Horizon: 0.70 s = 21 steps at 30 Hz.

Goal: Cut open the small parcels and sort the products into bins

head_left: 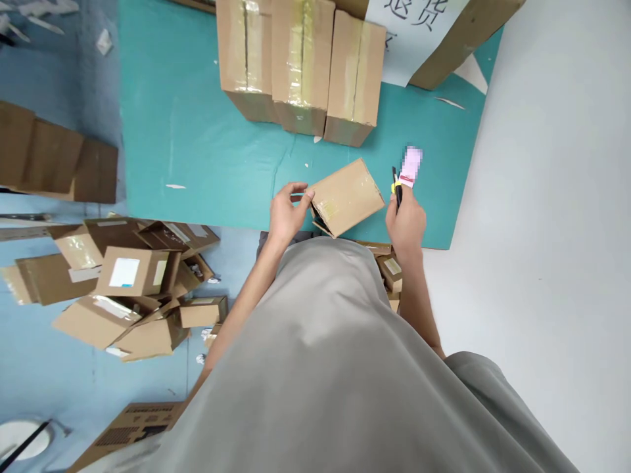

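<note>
A small brown cardboard box [348, 197] rests at an angle near the front edge of the green table, its left end partly open with a dark gap. My left hand [288, 211] is at that end, thumb on the box's corner and fingers bent beside it. My right hand [407, 220] is closed around a black and yellow box cutter [397, 190], to the right of the box and apart from it. Just beyond this hand is a pink and white paper slip [410, 167], partly blurred; whether the fingers also hold it, I cannot tell.
Three taped cardboard boxes [302, 66] stand side by side farther back on the green table [172, 131]. Behind them, a larger carton bears a handwritten white sign [409, 39]. Opened cartons [133, 276] are heaped on the floor at left. A white wall [552, 197] borders the right side.
</note>
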{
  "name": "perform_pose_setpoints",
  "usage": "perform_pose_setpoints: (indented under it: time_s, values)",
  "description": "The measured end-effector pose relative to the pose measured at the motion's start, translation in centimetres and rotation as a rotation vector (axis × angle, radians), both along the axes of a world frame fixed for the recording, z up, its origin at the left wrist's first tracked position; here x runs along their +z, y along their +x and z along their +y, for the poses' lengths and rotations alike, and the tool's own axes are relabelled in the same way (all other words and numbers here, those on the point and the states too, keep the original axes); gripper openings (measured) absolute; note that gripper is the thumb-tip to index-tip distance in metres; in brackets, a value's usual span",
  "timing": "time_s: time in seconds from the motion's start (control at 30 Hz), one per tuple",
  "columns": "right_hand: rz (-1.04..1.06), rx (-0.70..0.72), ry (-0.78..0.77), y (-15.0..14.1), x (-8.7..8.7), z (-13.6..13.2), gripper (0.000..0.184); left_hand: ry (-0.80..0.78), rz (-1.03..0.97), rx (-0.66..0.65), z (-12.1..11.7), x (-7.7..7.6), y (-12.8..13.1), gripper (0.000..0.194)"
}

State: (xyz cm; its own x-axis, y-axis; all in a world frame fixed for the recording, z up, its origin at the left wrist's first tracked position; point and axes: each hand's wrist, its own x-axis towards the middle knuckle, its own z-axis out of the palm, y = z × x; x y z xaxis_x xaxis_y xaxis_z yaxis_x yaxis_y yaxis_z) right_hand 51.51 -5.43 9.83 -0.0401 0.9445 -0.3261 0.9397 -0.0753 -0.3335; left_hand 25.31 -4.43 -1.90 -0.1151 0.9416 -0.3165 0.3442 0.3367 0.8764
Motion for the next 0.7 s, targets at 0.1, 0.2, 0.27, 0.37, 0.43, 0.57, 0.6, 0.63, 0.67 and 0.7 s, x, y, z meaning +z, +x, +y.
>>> perform_pose_setpoints:
  time_s: [0.1, 0.2, 0.27, 0.37, 0.43, 0.57, 0.6, 0.63, 0.67, 0.7]
  values:
    - [0.005, -0.12, 0.002, 1.2, -2.0, 0.5, 0.052, 0.024, 0.025, -0.03, 0.8, 0.3, 0.2, 0.044]
    - [0.066, -0.272, -0.035, 0.6, -3.8, -1.0, 0.05, 0.069, 0.068, -0.07, 1.9, 1.3, 0.3, 0.046]
    - [0.104, -0.317, -0.065, 0.2, -4.5, -2.3, 0.049, 0.135, 0.125, -0.102, 2.5, 2.2, 0.8, 0.045]
    - [0.132, -0.326, -0.08, 0.0, -4.8, -3.6, 0.049, 0.255, 0.181, -0.283, 2.8, 3.6, 3.0, 0.044]
    - [0.134, -0.323, -0.07, 0.1, -4.4, -3.8, 0.05, 0.312, 0.183, -0.486, 2.7, 4.1, 5.1, 0.042]
    - [0.113, -0.259, -0.057, 0.3, -3.1, -3.2, 0.051, 0.36, 0.204, -0.738, 2.2, 3.6, 8.0, 0.042]
    - [0.099, -0.236, -0.068, 0.2, -2.7, -2.9, 0.051, 0.358, 0.213, -0.752, 2.2, 3.4, 8.2, 0.042]
    - [0.08, -0.215, -0.086, 0.1, -2.3, -2.7, 0.052, 0.354, 0.22, -0.757, 2.1, 3.2, 8.3, 0.042]
    - [0.056, -0.2, -0.111, 0.0, -2.0, -2.4, 0.052, 0.349, 0.225, -0.759, 2.1, 3.0, 8.3, 0.042]
    - [0.029, -0.19, -0.14, -0.1, -1.7, -2.2, 0.053, 0.346, 0.227, -0.761, 2.1, 2.9, 8.2, 0.042]
